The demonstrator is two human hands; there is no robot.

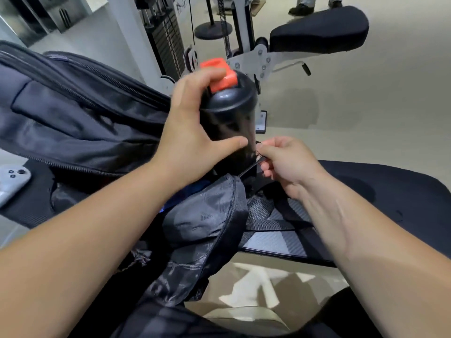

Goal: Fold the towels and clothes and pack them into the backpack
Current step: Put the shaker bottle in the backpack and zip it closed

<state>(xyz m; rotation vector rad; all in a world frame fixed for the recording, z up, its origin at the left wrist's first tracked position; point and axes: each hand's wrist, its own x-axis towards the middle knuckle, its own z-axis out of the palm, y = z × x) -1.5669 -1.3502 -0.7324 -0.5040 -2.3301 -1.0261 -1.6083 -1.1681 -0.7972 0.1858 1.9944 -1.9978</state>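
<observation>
Two hands are in view. Status of the left?

Operator: My left hand (192, 132) grips the black bottle (231, 111). The fingers curl over its shoulder beside the orange cap (220, 74), and the thumb lies across the body. The bottle stands nearly upright at the far right side of the backpack (73, 118). Its lower end is hidden behind the backpack's fabric.

Checker: Status of the right?

Operator: My right hand (285, 164) pinches a black strap (251, 167) between thumb and forefinger, with the other fingers curled under. The strap runs from the backpack's right side and touches the bottle's lower part. The hand sits just right of the bottle.

Checker: Position of the backpack?

Operator: It lies unzipped on a black padded bench (390, 191), with the flap thrown back to the left. A mesh pocket (258, 208) shows on its right side, below my right hand.

Checker: Contents?

Operator: A strip of blue (195, 187) shows in the opening, under my left wrist. I cannot tell what it is.

Checker: Other items?

Operator: A grey phone (12, 181) lies on the bench, left of the backpack. A weight machine (168, 40) stands beyond the backpack, with its black seat pad (319, 30) to the far right.
</observation>
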